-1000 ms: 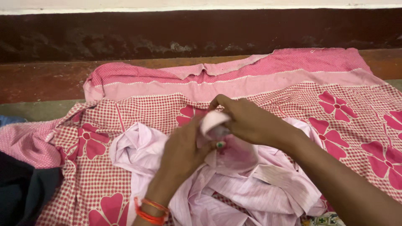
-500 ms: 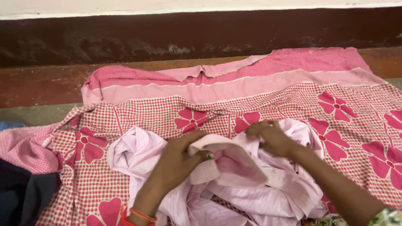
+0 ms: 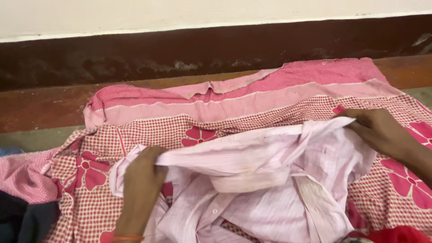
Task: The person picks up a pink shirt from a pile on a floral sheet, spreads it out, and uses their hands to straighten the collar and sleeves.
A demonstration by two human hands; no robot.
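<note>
Nearest the camera, a pale pink striped shirt (image 3: pixel 265 198) lies crumpled on a red-and-white checked sheet (image 3: pixel 148 130) printed with big pink flowers. A row of small buttons runs down the shirt's front, below and between the two hands, and its collar band sits just under the stretched part.

The left hand (image 3: pixel 141 184) is closed on the shirt's left end, fingers curled over the cloth edge and knuckles toward the camera. An orange bangle (image 3: pixel 128 237) circles that wrist at the bottom of the picture. Left of this hand the sheet bunches up, and beyond that, at the picture's lower left corner, lies some dark cloth (image 3: pixel 20 220).

The right hand (image 3: pixel 382 130) is closed on the other end of the shirt, pinching the fabric between thumb and fingers, well apart from the left hand. Between the two hands a band of the shirt is pulled out nearly straight and raised a little above the rest of the garment. Below the right forearm a scrap of red cloth (image 3: pixel 398 235) shows at the bottom edge.

Beyond both hands the sheet ends in a plain pink border (image 3: pixel 234 101). Past it runs a reddish-brown floor strip (image 3: pixel 40 105), then a dark wall base (image 3: pixel 180 49) with a pale wall (image 3: pixel 135 15) above.
</note>
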